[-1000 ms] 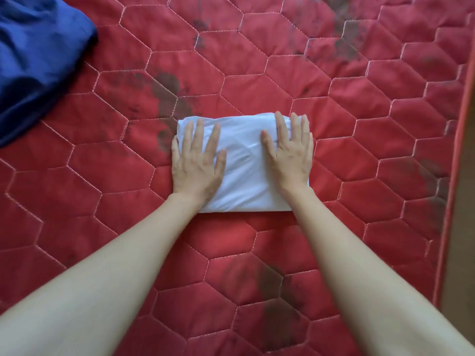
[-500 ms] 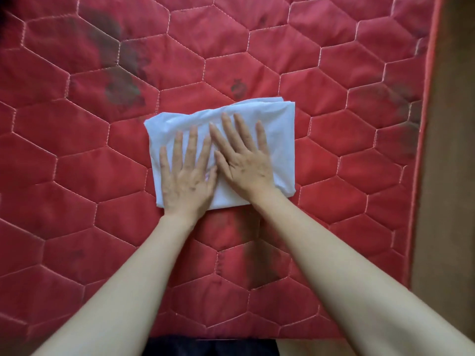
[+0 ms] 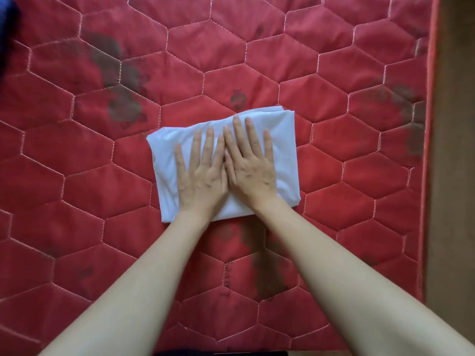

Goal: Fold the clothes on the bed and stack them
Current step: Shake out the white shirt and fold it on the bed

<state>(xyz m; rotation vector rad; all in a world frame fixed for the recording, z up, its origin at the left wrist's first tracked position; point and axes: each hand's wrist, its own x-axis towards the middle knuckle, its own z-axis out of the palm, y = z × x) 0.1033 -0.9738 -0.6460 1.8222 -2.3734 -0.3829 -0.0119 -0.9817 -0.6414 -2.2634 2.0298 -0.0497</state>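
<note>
Both hands flat, folded cloth beneath

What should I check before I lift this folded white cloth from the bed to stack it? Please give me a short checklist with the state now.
1. Cloth is folded into a compact rectangle: ok, the white cloth lies folded on the red bed cover.
2. Both hands are flat on it: ok, left hand and right hand press side by side.
3. Edges lined up: not ok, layers fan out at the far right corner.
4. Hands grip the cloth for lifting: not ok, fingers straight.
5. Stack place ready: cannot tell, no stack in view.
</note>
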